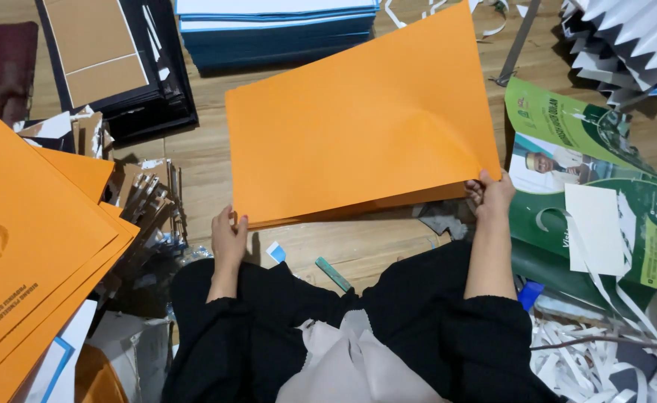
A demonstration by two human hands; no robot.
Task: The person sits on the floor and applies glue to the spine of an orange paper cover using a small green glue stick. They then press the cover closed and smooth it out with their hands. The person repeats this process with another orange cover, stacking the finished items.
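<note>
Now, from the head view, the orange folder is held over the wooden floor, the left hand and right hand pinched on its near corners; edges are best squared with an even grip.

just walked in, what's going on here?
A person seated on a wooden floor holds a large folded orange paper sheet by its near corners, left hand at one corner and right hand at the other. A stack of printed orange sheets lies to the left, a pile of blue sheets beyond, and green printed posters with white paper strips to the right.
</note>
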